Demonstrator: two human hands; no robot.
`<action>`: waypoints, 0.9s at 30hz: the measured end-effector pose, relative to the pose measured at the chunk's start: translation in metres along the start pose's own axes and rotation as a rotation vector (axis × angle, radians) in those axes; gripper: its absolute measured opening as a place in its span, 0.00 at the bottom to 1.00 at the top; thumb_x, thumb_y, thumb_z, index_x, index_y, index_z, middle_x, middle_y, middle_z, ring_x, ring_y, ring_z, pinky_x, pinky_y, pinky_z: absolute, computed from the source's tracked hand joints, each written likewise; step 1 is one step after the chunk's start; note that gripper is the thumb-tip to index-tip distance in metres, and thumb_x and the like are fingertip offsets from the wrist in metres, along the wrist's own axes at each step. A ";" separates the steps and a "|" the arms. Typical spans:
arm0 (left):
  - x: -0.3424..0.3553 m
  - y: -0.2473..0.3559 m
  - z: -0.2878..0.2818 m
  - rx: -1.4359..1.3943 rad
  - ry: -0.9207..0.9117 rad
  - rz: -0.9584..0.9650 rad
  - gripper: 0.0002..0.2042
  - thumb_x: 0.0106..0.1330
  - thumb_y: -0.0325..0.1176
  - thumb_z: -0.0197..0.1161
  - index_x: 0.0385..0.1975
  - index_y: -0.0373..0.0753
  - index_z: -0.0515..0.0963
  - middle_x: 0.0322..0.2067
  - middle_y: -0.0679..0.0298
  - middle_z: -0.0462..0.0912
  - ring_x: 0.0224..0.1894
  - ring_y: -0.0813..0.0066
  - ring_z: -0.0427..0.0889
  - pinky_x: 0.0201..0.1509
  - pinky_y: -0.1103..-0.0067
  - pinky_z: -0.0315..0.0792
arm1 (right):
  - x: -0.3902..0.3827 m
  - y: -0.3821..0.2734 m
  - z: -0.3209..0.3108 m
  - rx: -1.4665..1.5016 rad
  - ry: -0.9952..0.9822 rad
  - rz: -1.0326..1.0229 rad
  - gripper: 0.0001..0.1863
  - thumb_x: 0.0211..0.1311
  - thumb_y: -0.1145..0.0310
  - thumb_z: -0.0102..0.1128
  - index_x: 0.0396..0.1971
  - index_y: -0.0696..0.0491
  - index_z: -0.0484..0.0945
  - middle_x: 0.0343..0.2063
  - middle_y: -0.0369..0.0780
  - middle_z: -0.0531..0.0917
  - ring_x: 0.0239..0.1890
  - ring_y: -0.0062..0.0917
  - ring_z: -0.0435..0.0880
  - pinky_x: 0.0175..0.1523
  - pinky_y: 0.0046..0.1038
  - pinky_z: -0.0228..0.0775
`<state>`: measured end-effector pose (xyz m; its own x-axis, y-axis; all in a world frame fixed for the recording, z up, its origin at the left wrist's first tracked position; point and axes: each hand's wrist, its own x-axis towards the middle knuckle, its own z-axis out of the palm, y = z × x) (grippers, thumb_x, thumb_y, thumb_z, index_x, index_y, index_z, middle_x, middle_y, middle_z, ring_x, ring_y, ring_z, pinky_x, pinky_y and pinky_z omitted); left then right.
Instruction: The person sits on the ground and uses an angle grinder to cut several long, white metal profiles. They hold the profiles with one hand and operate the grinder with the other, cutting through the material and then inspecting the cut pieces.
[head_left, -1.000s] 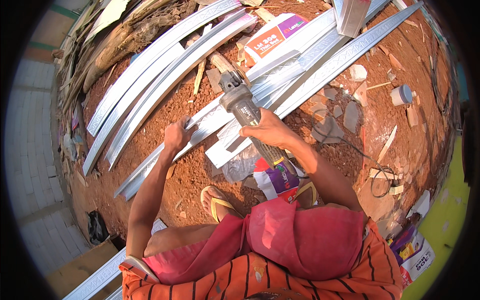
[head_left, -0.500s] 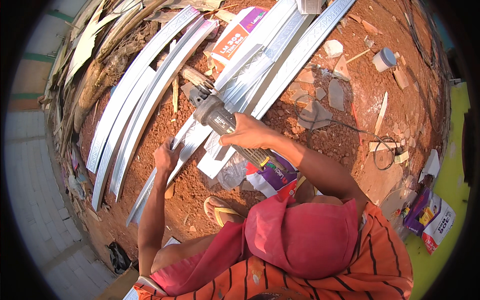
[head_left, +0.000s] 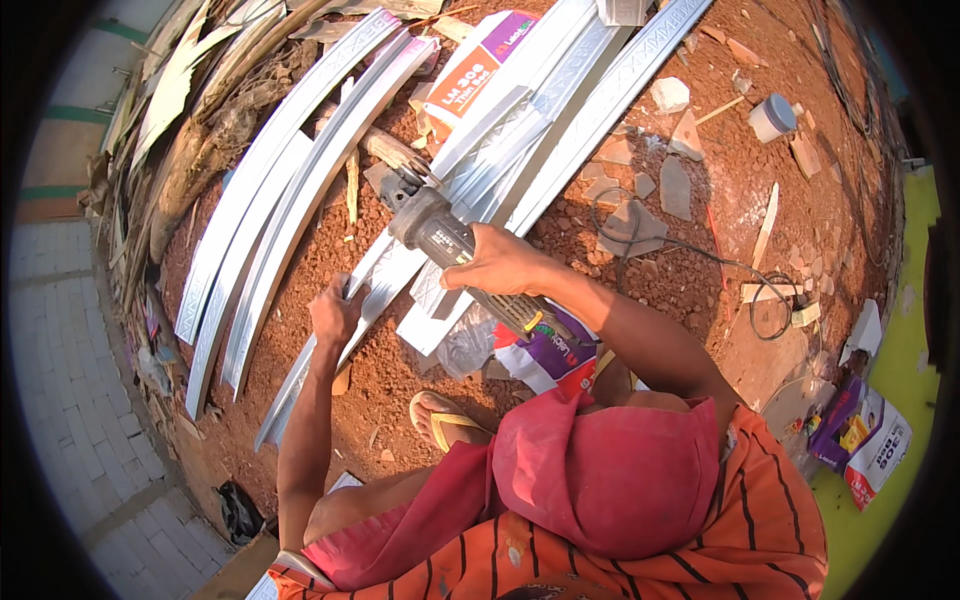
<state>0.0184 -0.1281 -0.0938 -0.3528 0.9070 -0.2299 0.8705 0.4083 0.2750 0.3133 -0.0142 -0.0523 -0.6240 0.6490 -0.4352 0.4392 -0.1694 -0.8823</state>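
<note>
My left hand (head_left: pixel 333 310) is closed on a long silver metal channel (head_left: pixel 296 392) that lies diagonally on the red soil. My right hand (head_left: pixel 490 262) is wrapped round the body of a dark grey angle grinder (head_left: pixel 420 222), whose head is over the channel, up and right of my left hand; I cannot tell if it touches the metal. More patterned channels (head_left: pixel 550 140) lie beneath and beyond the tool. A torn printed sack (head_left: pixel 560 345) and some clear plastic (head_left: pixel 465 345) are under the grinder's rear end, near my sandalled foot (head_left: pixel 437 420).
Curved-looking metal channels (head_left: pixel 280 180) lie at upper left beside logs and wood scraps (head_left: pixel 175 190). On the right are stone shards (head_left: pixel 630 225), a small cup-like container (head_left: pixel 772 118), a looped black cable (head_left: pixel 770 320) and another sack (head_left: pixel 870 440). Grey paving (head_left: pixel 70 370) borders the left.
Since a second ago the view has turned, so the surroundings sit differently in it. Both hands keep their holds with little change; the last half second shows almost no movement.
</note>
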 end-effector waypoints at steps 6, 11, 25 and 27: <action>0.000 -0.001 0.001 -0.013 -0.003 -0.008 0.16 0.60 0.45 0.67 0.38 0.39 0.80 0.25 0.55 0.84 0.27 0.66 0.84 0.34 0.71 0.75 | 0.000 -0.002 -0.004 -0.021 -0.048 0.044 0.28 0.43 0.54 0.70 0.31 0.65 0.72 0.25 0.45 0.77 0.30 0.29 0.77 0.37 0.31 0.69; 0.000 -0.003 0.004 -0.001 0.019 0.021 0.16 0.60 0.45 0.68 0.38 0.39 0.80 0.25 0.56 0.84 0.27 0.67 0.84 0.34 0.72 0.75 | -0.001 -0.006 -0.007 -0.027 -0.097 0.104 0.32 0.43 0.53 0.71 0.39 0.66 0.73 0.30 0.46 0.78 0.34 0.30 0.78 0.41 0.29 0.71; -0.001 -0.010 0.006 0.015 0.049 0.081 0.16 0.62 0.49 0.66 0.38 0.42 0.79 0.21 0.56 0.83 0.22 0.63 0.82 0.30 0.68 0.75 | -0.006 -0.015 -0.009 -0.007 -0.095 0.096 0.32 0.44 0.53 0.71 0.39 0.66 0.73 0.30 0.45 0.78 0.34 0.29 0.78 0.40 0.29 0.71; -0.001 -0.009 0.005 0.016 0.041 0.082 0.17 0.62 0.50 0.65 0.39 0.42 0.79 0.22 0.56 0.83 0.23 0.62 0.82 0.30 0.67 0.75 | -0.001 -0.008 -0.007 -0.006 -0.102 0.094 0.32 0.44 0.53 0.71 0.39 0.66 0.73 0.29 0.45 0.78 0.34 0.29 0.78 0.40 0.29 0.71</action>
<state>0.0128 -0.1328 -0.1006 -0.2940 0.9408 -0.1688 0.9021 0.3315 0.2763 0.3152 -0.0084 -0.0434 -0.6425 0.5515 -0.5321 0.5027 -0.2207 -0.8358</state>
